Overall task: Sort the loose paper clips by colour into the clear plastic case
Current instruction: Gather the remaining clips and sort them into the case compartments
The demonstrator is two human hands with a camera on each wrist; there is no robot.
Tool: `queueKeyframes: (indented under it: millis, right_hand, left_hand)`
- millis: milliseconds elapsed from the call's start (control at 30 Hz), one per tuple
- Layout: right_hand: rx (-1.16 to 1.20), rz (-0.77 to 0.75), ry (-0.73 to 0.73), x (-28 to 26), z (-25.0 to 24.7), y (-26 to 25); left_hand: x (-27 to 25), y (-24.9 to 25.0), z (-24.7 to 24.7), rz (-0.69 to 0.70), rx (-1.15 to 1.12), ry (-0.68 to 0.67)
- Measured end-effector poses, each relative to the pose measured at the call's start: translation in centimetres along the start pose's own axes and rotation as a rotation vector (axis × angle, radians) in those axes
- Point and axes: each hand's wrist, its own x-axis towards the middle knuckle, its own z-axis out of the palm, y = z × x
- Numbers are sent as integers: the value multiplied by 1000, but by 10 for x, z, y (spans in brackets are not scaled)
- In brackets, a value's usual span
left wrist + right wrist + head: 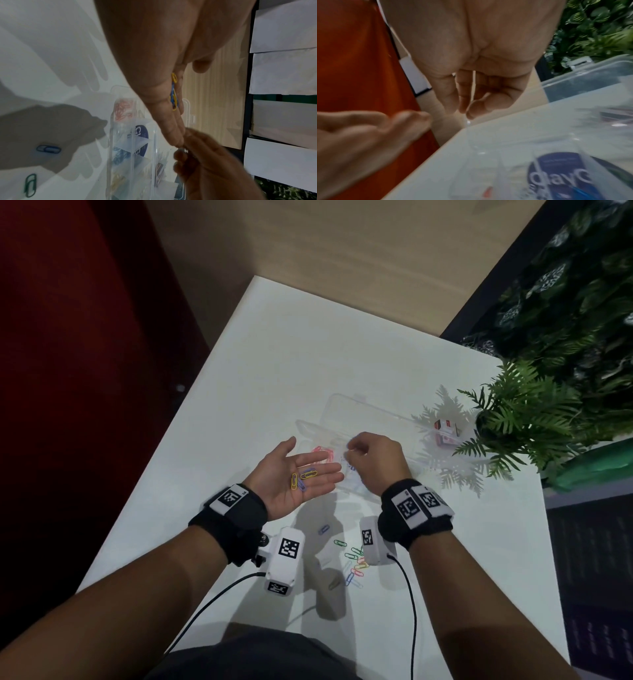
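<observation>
Two hands are seen, a left hand [291, 477] and a right hand [375, 462]. One clear plastic case [363, 419] is counted. Two yellow paper clips [294, 481] and one purple paper clip [301, 484] are held on the left palm. About ten loose paper clips [354, 561] are counted on one white table [308, 354]. One fern plant [527, 412] is seen.

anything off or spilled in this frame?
Nothing spilled or damaged. The clear plastic case lies open and flat on the white table; unsorted clips still lie near the table's front edge, and the left hand holds yellow and blue clips on its open palm.
</observation>
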Motion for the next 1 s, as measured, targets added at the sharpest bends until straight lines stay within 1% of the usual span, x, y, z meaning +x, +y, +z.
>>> queueKeyframes:
  millis: [33, 100, 167, 233, 300, 433, 500, 567, 667, 733, 833, 1000]
  right_hand:
    - [27, -83, -21, -7, 1, -5]
    - [-9, -235, -93, -20, 3, -17]
    - [-105, -314, -180, -30, 7, -26]
    - [-183, -331, -215, -35, 10, -29]
    - [-234, -339, -211, -38, 11, -30]
    - [-263, -369, -222, -45, 9, -32]
    - [-259, -374, -223, -49, 5, -33]
    - [-236, -368, -186, -52, 0, -33]
    - [-51, -275, -108, -57, -4, -36]
    - [27, -230, -88, -62, -2, -42]
    - [-24, -240, -125, -67, 11, -51]
    - [-54, -170, -142, -69, 25, -56]
  left_hand:
    - [0, 0, 0, 2, 5, -6]
    - [1, -1, 1, 4, 2, -24]
    - [2, -3, 2, -2, 3, -57]
    - [1, -5, 3, -15, 29, -80]
    - [0, -6, 4, -23, 57, -74]
    - [-5, -9, 6, -26, 111, -52]
    - [-6, -10, 8, -21, 129, -42]
    - [-8, -10, 9, -8, 129, -32]
    - [-8, -12, 10, 18, 124, -25]
    - [-9, -14, 11, 27, 166, -7]
    - [-8, -18, 13, 52, 258, 58]
    - [-8, -19, 12, 25, 262, 166]
